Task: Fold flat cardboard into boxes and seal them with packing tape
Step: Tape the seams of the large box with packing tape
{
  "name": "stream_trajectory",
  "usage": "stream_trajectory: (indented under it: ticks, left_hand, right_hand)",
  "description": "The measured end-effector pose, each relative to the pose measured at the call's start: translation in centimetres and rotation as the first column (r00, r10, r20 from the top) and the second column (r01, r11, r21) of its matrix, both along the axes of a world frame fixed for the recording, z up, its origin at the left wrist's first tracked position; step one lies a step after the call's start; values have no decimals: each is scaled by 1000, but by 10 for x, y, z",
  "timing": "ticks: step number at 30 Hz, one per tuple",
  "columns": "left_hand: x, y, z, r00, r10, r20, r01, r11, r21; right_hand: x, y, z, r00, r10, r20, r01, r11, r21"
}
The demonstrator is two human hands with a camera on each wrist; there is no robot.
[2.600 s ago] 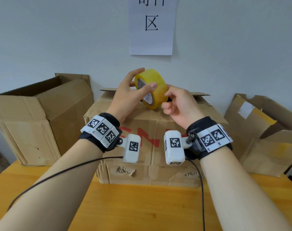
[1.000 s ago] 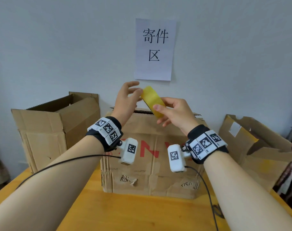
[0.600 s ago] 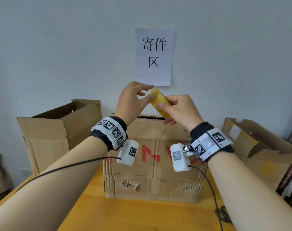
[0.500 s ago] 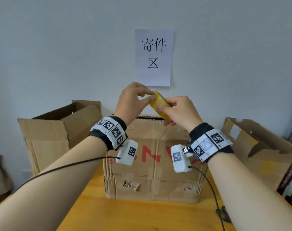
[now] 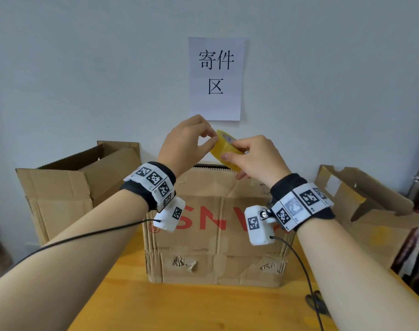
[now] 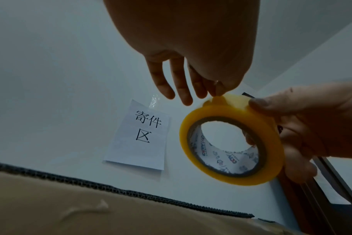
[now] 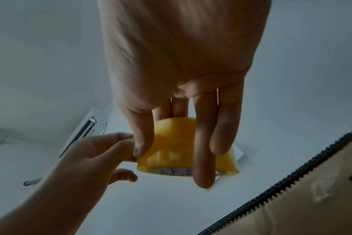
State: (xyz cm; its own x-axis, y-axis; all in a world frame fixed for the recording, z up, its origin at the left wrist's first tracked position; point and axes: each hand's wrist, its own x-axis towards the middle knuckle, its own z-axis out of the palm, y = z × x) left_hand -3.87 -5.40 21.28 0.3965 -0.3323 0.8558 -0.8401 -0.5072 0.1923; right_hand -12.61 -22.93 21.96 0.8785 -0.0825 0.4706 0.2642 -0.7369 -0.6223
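Above the brown cardboard box (image 5: 215,225), the right hand (image 5: 256,161) grips a yellow roll of packing tape (image 5: 224,149) steady so the left hand (image 5: 187,144), thumb and forefinger pinched, can apparently pick its loose end free.

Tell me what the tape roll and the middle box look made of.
Tape roll: glossy, translucent yellow plastic film, apparently on a printed paper core. Middle box: matte brown corrugated cardboard, judging by the fluted top edge and its creases and torn spots.
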Motion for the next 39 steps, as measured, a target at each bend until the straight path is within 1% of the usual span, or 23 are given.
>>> stream_trajectory:
  ticks: [1,3,6,9,11,14,17,19,22,25,28,31,35,39]
  left_hand:
    - [0,0,-2,999,4,36,-5,1000,16]
    - [0,-1,-5,999,4,55,-6,999,33]
    - [3,-3,-8,1000,-22,19,21,999,35]
    - [5,-2,-6,993,-101,-66,100,995,-12]
    - [6,0,-5,989,-124,-84,124,992,4]
    - [7,-2,-3,996,-83,-44,87,991,100]
    - [5,-6,-2,998,-1,-56,11,983,182]
    - [4,-8,-1,997,21,-69,-6,975,220]
    - [2,-11,0,996,15,-92,9,967,255]
    - [1,-11,-1,993,-1,-115,31,966,256]
    - [1,-11,-4,994,-25,-106,51,966,252]
    - [1,-11,-6,990,-46,-131,74,974,213]
    - [-4,-8,-11,965,-117,-233,138,987,77]
    - [-6,-10,-13,931,-154,-332,137,988,-73]
  right_hand:
    - [-1,0,0,1000,4,-6,-4,1000,-9]
    - [-2,-1,0,1000,11,-18,-11,1000,-14]
    - [-2,-2,-1,999,17,-32,-17,1000,-11]
    - [-3,-3,-3,999,23,-29,-23,1000,-10]
    - [-3,-4,-4,999,16,-31,-17,999,-27]
    - [-1,-4,-6,1000,1,-31,-2,999,-39]
    - [0,-5,-7,999,-35,-9,34,998,-56]
    - [1,-6,-8,998,-56,3,56,997,-55]
    - [1,-9,-10,997,-72,4,72,997,-42]
    - [2,-12,-10,998,-56,-8,56,998,-20]
    - [3,-14,-10,999,-48,-25,49,999,22]
    - [3,-14,-9,998,-34,-43,36,998,48]
    - [1,-13,-9,999,-26,-36,28,998,48]
    - [-2,-13,-8,1000,3,-31,-2,999,38]
